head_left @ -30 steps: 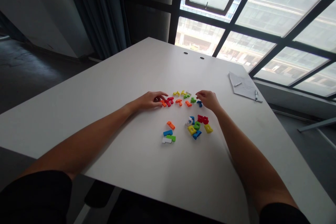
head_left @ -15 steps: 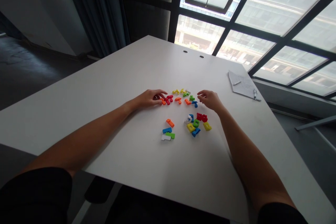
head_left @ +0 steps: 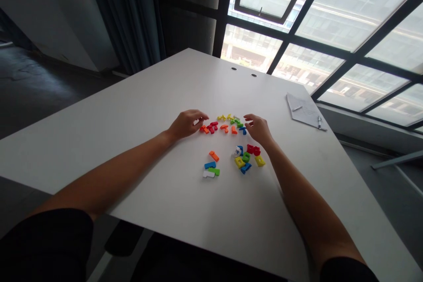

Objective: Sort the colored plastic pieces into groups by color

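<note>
My left hand (head_left: 187,123) is at the left end of a row of small coloured plastic pieces, its fingers apart above the orange piece (head_left: 204,129) and the red pieces (head_left: 212,128). At the row's right end, my right hand (head_left: 257,127) has its fingers spread beside the blue T-shaped piece (head_left: 243,130) and the green piece (head_left: 239,125). Neither hand visibly holds anything. Between them lie yellow pieces (head_left: 221,118) and two more orange pieces (head_left: 224,128).
Nearer me, a loose cluster holds yellow (head_left: 239,162), red (head_left: 254,150), blue, green and white pieces. Left of it lie an orange (head_left: 214,156), a blue (head_left: 210,165), a green and a white piece. Paper (head_left: 304,109) with pens rests on the white table (head_left: 158,176) at right.
My right hand has moved slightly left, closer to the row's right end. The nearby orange, green and blue pieces have shifted or turned a little. My left hand has drawn back slightly left.
</note>
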{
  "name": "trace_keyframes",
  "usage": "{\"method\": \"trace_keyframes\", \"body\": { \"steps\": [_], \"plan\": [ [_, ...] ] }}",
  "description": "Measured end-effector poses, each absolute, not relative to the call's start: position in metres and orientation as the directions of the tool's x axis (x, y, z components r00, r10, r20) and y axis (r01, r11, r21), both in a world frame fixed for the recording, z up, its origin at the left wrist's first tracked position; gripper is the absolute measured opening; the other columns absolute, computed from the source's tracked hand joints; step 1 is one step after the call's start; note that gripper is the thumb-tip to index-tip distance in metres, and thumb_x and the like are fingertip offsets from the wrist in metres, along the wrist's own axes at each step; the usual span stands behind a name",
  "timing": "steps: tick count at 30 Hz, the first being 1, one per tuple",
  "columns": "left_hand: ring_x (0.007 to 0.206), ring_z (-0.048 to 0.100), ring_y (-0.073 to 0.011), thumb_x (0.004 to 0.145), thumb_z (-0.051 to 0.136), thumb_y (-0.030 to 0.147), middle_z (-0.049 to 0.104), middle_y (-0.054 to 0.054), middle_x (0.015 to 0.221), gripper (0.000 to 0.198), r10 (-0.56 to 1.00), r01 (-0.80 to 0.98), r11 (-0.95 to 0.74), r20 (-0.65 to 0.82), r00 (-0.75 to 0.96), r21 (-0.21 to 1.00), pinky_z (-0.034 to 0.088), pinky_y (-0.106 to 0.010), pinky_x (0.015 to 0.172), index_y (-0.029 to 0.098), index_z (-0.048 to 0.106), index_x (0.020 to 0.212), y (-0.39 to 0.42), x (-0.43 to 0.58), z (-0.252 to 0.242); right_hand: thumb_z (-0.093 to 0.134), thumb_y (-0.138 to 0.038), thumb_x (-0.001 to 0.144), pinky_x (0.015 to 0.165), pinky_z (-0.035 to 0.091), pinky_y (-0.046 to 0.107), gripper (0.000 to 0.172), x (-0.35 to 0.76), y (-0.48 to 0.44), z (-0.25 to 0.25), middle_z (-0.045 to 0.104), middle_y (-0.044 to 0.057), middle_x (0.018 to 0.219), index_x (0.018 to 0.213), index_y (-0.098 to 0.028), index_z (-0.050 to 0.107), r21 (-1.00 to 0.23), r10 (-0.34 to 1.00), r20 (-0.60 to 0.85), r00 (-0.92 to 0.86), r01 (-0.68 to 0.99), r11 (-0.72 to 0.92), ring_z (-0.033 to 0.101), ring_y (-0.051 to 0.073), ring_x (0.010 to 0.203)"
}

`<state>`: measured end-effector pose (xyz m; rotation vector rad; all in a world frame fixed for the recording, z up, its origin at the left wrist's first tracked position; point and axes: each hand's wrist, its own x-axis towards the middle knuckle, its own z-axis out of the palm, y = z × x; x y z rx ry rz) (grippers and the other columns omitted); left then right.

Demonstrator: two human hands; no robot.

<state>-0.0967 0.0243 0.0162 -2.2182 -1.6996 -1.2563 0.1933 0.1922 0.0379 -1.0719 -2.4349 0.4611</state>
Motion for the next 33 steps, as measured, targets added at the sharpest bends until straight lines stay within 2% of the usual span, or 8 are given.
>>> {"method": "trace_keyframes", "body": {
  "steps": [6, 10, 14, 21, 24, 27, 30, 33],
  "plan": [
    [0.09, 0.072, -0.0212, 0.098, 0.055, 0.019, 0.079, -0.006, 0.1, 0.023, 0.749, 0.86, -0.391, 0.656, 0.09, 0.328, 0.056, -0.036, 0.084, 0.02, 0.077, 0.103, 0.027, -0.088, 0.013, 0.063, -0.011, 0.094, 0.111, 0.053, 0.05, 0.037, 0.192, 0.192, 0.03, 0.076, 0.008, 0.132, 0.127, -0.024, 0.075, -0.328, 0.536, 0.247, -0.808, 0.45, 0.83, 0.067, 0.03, 0.124],
    [0.091, 0.072, -0.0221, 0.098, 0.055, 0.018, 0.08, -0.006, 0.101, 0.022, 0.734, 0.881, -0.337, 0.679, 0.023, 0.333, 0.056, -0.038, 0.086, 0.02, 0.075, 0.107, 0.027, -0.081, 0.015, 0.062, -0.01, 0.092, 0.107, 0.055, 0.05, 0.047, 0.199, 0.198, 0.033, 0.075, 0.008, 0.133, 0.136, -0.023, 0.07, -0.366, 0.558, 0.278, -0.782, 0.451, 0.814, 0.071, 0.029, 0.118],
    [0.091, 0.071, -0.0228, 0.097, 0.053, 0.015, 0.08, -0.006, 0.103, 0.025, 0.746, 0.889, -0.303, 0.666, -0.003, 0.343, 0.056, -0.039, 0.087, 0.02, 0.074, 0.109, 0.029, -0.076, 0.014, 0.06, -0.014, 0.095, 0.1, 0.059, 0.045, 0.035, 0.195, 0.196, 0.042, 0.079, 0.008, 0.12, 0.125, -0.023, 0.075, -0.42, 0.58, 0.378, -0.722, 0.425, 0.802, 0.074, 0.025, 0.104],
    [0.095, 0.072, -0.0221, 0.092, 0.054, 0.012, 0.079, -0.004, 0.106, 0.036, 0.754, 0.862, -0.268, 0.65, -0.091, 0.431, 0.056, -0.04, 0.093, 0.021, 0.069, 0.123, 0.031, -0.075, 0.008, 0.074, -0.027, 0.094, 0.103, 0.05, 0.054, 0.031, 0.149, 0.163, 0.04, 0.076, 0.009, 0.131, 0.125, -0.026, 0.075, -0.18, 0.354, 0.148, -0.924, 0.327, 0.928, 0.064, 0.036, 0.122],
    [0.094, 0.073, -0.0202, 0.088, 0.051, 0.008, 0.079, -0.004, 0.106, 0.042, 0.739, 0.791, -0.239, 0.634, -0.227, 0.562, 0.058, -0.036, 0.088, 0.021, 0.067, 0.124, 0.031, -0.081, 0.008, 0.073, -0.027, 0.093, 0.101, 0.049, 0.051, 0.024, 0.149, 0.165, 0.042, 0.079, 0.009, 0.119, 0.117, -0.025, 0.075, -0.196, 0.37, 0.149, -0.917, 0.34, 0.92, 0.065, 0.035, 0.117],
    [0.094, 0.074, -0.02, 0.084, 0.05, 0.007, 0.079, -0.005, 0.106, 0.043, 0.754, 0.72, -0.193, 0.57, -0.326, 0.667, 0.059, -0.033, 0.083, 0.02, 0.068, 0.121, 0.032, -0.085, 0.008, 0.072, -0.028, 0.09, 0.103, 0.049, 0.05, 0.036, 0.17, 0.189, 0.046, 0.079, 0.008, 0.118, 0.126, -0.024, 0.069, -0.286, 0.462, 0.274, -0.844, 0.387, 0.876, 0.066, 0.032, 0.115],
    [0.096, 0.075, -0.0206, 0.083, 0.05, 0.008, 0.079, -0.005, 0.105, 0.042, 0.784, 0.692, -0.193, 0.533, -0.317, 0.696, 0.059, -0.033, 0.084, 0.02, 0.069, 0.118, 0.033, -0.084, 0.007, 0.07, -0.031, 0.088, 0.103, 0.05, 0.052, 0.047, 0.206, 0.225, 0.041, 0.078, 0.01, 0.119, 0.134, -0.023, 0.064, -0.333, 0.616, 0.372, -0.695, 0.519, 0.787, 0.069, 0.031, 0.109],
    [0.098, 0.074, -0.0219, 0.087, 0.053, 0.014, 0.079, -0.006, 0.108, 0.038, 0.83, 0.733, -0.237, 0.526, -0.188, 0.637, 0.059, -0.036, 0.088, 0.021, 0.068, 0.121, 0.033, -0.08, 0.008, 0.07, -0.031, 0.084, 0.103, 0.051, 0.054, 0.051, 0.242, 0.257, 0.026, 0.079, 0.01, 0.117, 0.135, -0.023, 0.063, -0.323, 0.719, 0.309, -0.623, 0.642, 0.695, 0.072, 0.03, 0.101]
  ]
}}
